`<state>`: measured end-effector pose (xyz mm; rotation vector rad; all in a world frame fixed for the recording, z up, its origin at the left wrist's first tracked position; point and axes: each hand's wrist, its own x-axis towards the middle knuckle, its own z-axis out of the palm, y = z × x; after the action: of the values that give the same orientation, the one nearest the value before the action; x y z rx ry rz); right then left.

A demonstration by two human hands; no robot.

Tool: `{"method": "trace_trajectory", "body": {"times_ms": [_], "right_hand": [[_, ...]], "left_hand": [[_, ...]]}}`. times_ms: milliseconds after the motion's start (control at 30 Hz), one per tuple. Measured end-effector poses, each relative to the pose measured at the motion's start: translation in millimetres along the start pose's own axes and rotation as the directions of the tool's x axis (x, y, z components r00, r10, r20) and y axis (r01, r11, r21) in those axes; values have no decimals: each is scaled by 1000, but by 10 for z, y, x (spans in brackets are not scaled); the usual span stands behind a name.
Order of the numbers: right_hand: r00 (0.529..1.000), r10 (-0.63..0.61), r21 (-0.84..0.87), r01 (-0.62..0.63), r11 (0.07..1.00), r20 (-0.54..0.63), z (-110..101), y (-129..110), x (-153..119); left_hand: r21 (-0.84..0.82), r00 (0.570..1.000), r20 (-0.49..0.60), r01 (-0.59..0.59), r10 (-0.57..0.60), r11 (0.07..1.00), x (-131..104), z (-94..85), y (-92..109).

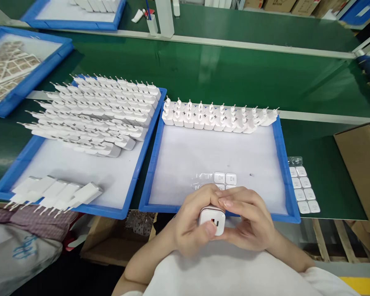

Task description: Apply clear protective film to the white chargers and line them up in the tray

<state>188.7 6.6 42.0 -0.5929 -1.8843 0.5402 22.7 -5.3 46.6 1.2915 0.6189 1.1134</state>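
Observation:
A white plug charger (212, 221) is held close to my body, its face with the port slots turned up toward me. My left hand (193, 224) is closed around it, the thumb pressing on that face near an orange-edged slot. Around its right side curves my right hand (249, 218), fingertips meeting the left fingers above and the thumb at the lower edge. Just beyond my hands, a clear sheet with white rounded-square pieces (225, 178) lies in the blue-rimmed tray (156, 164), partly hidden by my fingers. Rows of upright chargers (209, 117) line that tray's far side.
The left tray (132, 181) holds many chargers (101, 109), plus several lying at its near edge (64, 195). Another sheet of white pieces (302, 189) lies right of the middle tray. A cardboard box (362, 172) stands far right. A co-worker's sleeve (21, 250) shows lower left.

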Motion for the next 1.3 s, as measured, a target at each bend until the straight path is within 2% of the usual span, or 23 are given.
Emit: {"method": "trace_trajectory", "body": {"times_ms": [200, 333, 567, 667, 767, 867, 1000, 1067, 1133, 1200, 1233, 1267, 1300], "right_hand": [[998, -65, -3, 65, 998, -4, 14, -1, -3], [998, -63, -8, 63, 998, -5, 28, -12, 7], [998, -46, -14, 46, 999, 42, 47, 6, 9], [999, 9, -77, -5, 997, 52, 71, 43, -11], [994, 76, -140, -65, 988, 74, 100, 96, -39], [989, 100, -118, -87, 989, 110, 130, 137, -51], [977, 169, -113, -154, 982, 131, 202, 145, -51], [976, 183, -131, -168, 977, 116, 215, 141, -62], [973, 208, -122, -196, 973, 95, 139, 153, -76], [949, 303, -221, -277, 935, 90, -82, 211, -74], [924, 374, -317, -333, 888, 78, -247, 267, -59], [887, 459, -487, -381, 786, 48, -440, 343, -34], [866, 501, -564, -409, 717, 10, -646, 443, 0]], "left_hand": [[56, 995, -17, -94, 95, 994, -1, 1, -40], [23, 995, -32, -89, 89, 996, -18, -5, -64], [11, 992, -124, -1, 2, 1000, -34, 12, -74], [-48, 984, -172, 30, -38, 998, -31, 4, -112], [-41, 973, -225, 38, -47, 998, -22, -30, -182], [-31, 958, -279, 57, -63, 998, -12, -62, -257], [-154, 914, -387, 61, -117, 986, 2, -52, -339], [-237, 914, -366, 93, -178, 967, 24, -35, -372], [-229, 928, -325, 111, -183, 967, 59, -30, -392], [-132, 923, -362, 88, -131, 987, 92, -58, -390], [-83, 909, -404, 75, -103, 994, 99, -89, -380], [-44, 891, -449, 61, -74, 997, 96, -133, -364], [-15, 871, -489, 45, -47, 999, 81, -187, -342]]}}
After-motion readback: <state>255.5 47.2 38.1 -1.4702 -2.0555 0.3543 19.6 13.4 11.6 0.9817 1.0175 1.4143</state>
